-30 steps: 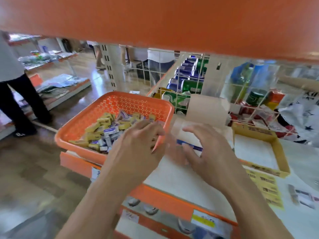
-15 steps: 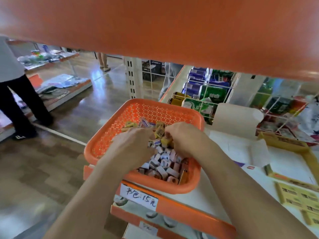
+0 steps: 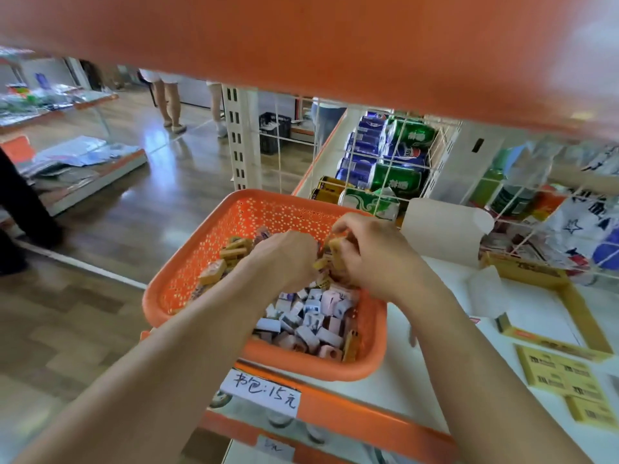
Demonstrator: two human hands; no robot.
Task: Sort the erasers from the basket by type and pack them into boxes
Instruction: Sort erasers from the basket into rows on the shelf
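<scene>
Shop shelf (image 3: 418,380), orange basket (image 3: 201,279): right hand (image 3: 375,262) pinches yellow eraser (image 3: 336,254); left hand (image 3: 284,259) curled among erasers (image 3: 311,316), grasp unclear.

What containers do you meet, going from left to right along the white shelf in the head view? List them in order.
Orange basket → open white box → yellow box.

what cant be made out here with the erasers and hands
Head view:
1. Fingers of the left hand: hidden behind its back; grip unclear.
2. Some erasers in the basket: covered by the left hand and right hand.
3. Wrapper print: too small, blurred.
4. Above the basket: blocked by the orange shelf edge.
</scene>
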